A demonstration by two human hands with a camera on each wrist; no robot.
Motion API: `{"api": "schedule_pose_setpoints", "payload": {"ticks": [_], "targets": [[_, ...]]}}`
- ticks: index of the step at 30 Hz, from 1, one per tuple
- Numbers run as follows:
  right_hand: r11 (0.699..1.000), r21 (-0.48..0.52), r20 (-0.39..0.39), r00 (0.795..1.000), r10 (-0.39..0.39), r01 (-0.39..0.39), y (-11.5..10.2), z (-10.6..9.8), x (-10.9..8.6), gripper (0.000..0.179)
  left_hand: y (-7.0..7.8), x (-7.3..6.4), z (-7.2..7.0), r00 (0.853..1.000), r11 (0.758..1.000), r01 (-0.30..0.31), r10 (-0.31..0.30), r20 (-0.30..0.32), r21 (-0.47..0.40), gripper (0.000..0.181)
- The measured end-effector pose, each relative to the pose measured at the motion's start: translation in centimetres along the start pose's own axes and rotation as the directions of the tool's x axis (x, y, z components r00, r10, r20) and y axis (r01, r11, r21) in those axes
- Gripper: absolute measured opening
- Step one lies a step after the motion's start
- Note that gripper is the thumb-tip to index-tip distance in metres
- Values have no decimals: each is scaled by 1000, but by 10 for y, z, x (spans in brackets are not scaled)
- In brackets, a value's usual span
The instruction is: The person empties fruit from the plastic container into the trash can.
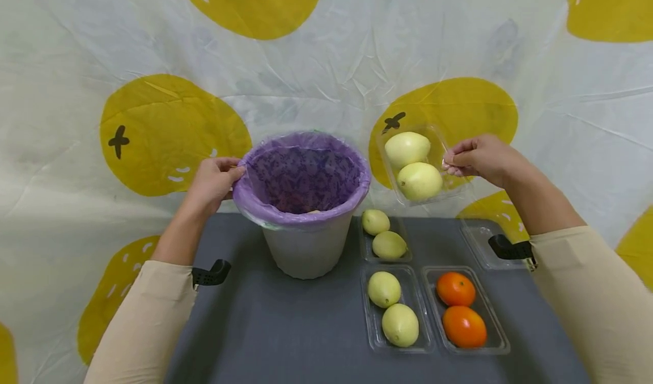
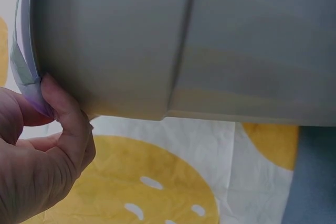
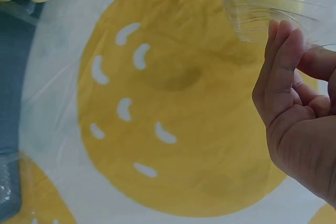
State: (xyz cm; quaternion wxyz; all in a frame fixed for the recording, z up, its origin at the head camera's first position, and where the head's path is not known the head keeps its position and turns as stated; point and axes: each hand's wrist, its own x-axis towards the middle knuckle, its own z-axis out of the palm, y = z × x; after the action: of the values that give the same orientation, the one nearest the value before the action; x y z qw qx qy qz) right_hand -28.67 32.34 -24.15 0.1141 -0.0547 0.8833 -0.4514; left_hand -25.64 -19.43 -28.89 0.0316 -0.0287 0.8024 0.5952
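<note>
My left hand (image 1: 211, 185) pinches the rim of a pale trash can, its thumb on the rim and its fingers against the outer wall (image 2: 115, 40). A purple patterned trash bag (image 1: 306, 182) lines the can and is folded over its rim. Something pale shows low inside, too little to tell what. Up in the air to the right of the can, my right hand (image 1: 484, 160) pinches the edge of a clear plastic tray (image 1: 439, 140). Two pale yellow-green fruits (image 1: 420, 181) lie in that tray. The right wrist view catches the tray's edge (image 3: 247, 22) at the fingertips.
On the grey table (image 1: 285, 327) stand two clear trays (image 1: 374, 347) of pale fruits, one behind the other. Beside the front one is a tray (image 1: 502, 347) with two orange fruits (image 1: 464, 327). Another clear tray (image 1: 482, 242) lies back right. A fruit-print sheet (image 1: 316, 106) hangs behind.
</note>
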Motion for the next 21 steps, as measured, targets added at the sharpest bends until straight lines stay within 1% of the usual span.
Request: {"api": "schedule_pose_setpoints", "payload": {"ticks": [14,16,21], "targets": [[999,43,-37,999,-31,33,-54,-1,16,44,1,3,0,1000,1000,16,-16,-1,16,52],[998,46,-45,999,-31,33,-62,1,18,43,1,3,0,1000,1000,16,-16,1,18,52],[995,90,-69,997,-25,31,-83,10,24,41,2,1,-1,1000,1000,16,-16,9,18,53]]}}
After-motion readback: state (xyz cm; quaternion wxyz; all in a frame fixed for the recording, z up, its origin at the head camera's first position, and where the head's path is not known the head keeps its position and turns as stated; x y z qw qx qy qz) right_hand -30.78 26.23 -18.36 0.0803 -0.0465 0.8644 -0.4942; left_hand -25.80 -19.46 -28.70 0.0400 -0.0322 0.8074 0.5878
